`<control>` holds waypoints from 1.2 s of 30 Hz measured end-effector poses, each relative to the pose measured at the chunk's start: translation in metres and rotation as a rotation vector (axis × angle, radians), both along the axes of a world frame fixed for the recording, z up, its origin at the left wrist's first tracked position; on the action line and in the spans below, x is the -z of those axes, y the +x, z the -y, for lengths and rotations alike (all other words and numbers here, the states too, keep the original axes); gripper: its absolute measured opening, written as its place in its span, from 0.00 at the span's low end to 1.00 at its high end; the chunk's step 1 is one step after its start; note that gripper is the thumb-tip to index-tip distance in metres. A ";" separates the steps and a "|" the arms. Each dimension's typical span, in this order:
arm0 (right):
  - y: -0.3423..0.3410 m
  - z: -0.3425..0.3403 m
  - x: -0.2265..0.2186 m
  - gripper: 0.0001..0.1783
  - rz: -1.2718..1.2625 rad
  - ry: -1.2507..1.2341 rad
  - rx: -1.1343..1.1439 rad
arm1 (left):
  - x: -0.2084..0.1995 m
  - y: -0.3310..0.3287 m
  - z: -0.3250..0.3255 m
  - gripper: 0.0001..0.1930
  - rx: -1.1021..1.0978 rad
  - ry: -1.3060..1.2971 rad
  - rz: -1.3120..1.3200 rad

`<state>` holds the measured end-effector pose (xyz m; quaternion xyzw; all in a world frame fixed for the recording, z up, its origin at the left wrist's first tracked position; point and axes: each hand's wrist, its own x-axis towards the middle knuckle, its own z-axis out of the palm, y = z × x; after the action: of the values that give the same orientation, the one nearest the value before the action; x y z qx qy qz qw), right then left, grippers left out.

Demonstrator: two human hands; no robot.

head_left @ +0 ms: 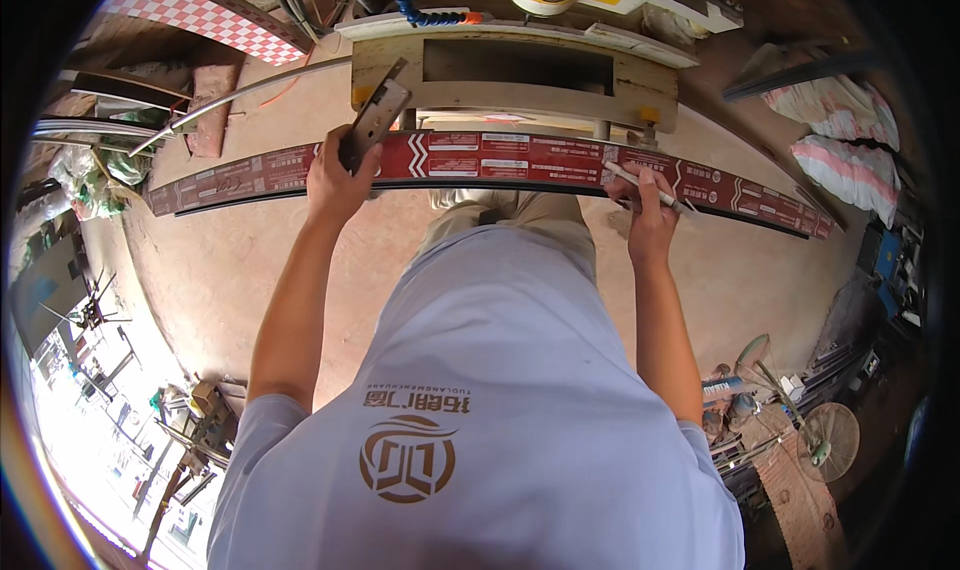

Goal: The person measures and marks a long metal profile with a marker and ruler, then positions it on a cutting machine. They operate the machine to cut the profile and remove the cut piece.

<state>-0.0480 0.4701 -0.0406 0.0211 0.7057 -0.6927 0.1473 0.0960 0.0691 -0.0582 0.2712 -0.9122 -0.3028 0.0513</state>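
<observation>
While the left hand (343, 178) clasps a metal lock case (378, 115), the right hand (650, 210) pinches a white pen (624, 174) over the red-filmed profile (480, 158) beneath both; marking seems underway, completion unclear.

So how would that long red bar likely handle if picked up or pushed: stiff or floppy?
The long red bar is probably stiff: its bowed look past the left hand and right hand likely comes from the lens. Its length could make it tip if gripped off-centre. Its smooth-looking face may slip.
</observation>
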 end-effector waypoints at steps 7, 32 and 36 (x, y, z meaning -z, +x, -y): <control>0.001 0.009 -0.016 0.18 0.110 0.119 -0.092 | 0.010 0.040 0.006 0.25 -0.147 0.425 -0.208; -0.002 0.025 -0.043 0.14 -0.595 0.662 -0.267 | -0.074 -0.090 -0.195 0.22 0.743 0.792 -0.109; -0.004 0.010 -0.067 0.12 -0.675 0.795 -0.279 | -0.074 -0.100 -0.208 0.24 0.767 0.817 -0.125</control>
<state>-0.0520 0.4604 0.0264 -0.2425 0.9177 -0.3144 -0.0163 -0.0035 0.2772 0.0155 -0.1002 -0.7493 -0.6439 -0.1178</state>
